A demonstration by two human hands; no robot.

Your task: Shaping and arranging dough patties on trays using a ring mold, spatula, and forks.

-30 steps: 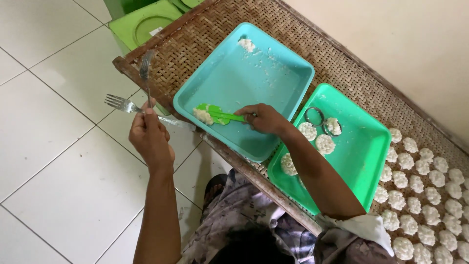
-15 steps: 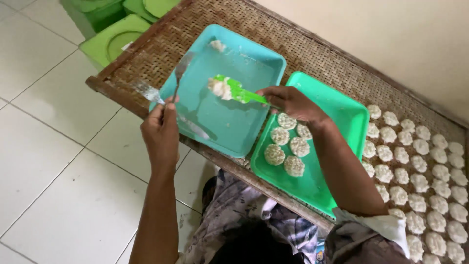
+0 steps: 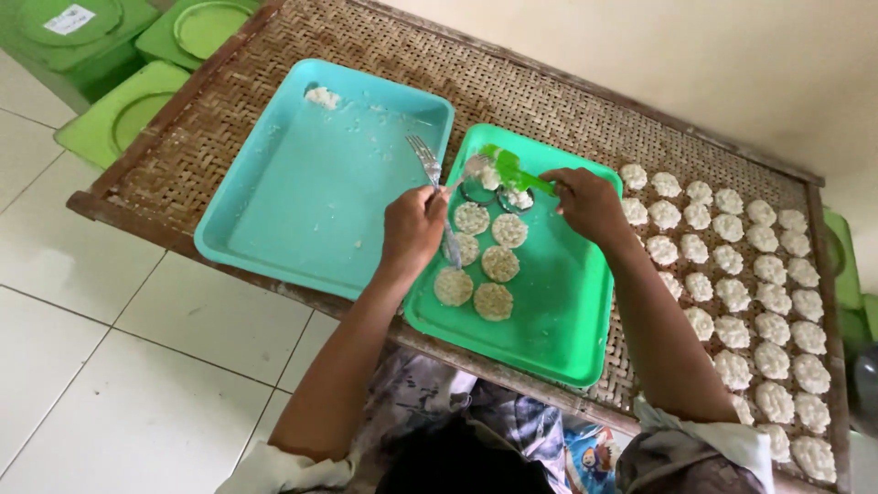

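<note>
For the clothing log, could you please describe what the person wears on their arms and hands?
Both hands, the left hand and the right hand, are bare, with no gloves. Both forearms are uncovered. Pale, whitish sleeves are rolled up near the elbows: left sleeve, right sleeve.

A home food workshop: woven drying rack [image 3: 567, 101], rice cakes [image 3: 732, 274], tiled floor [image 3: 110, 366].

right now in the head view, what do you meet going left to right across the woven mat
turquoise tray → left hand with fork → green tray → right hand → rows of white rice cakes
</note>
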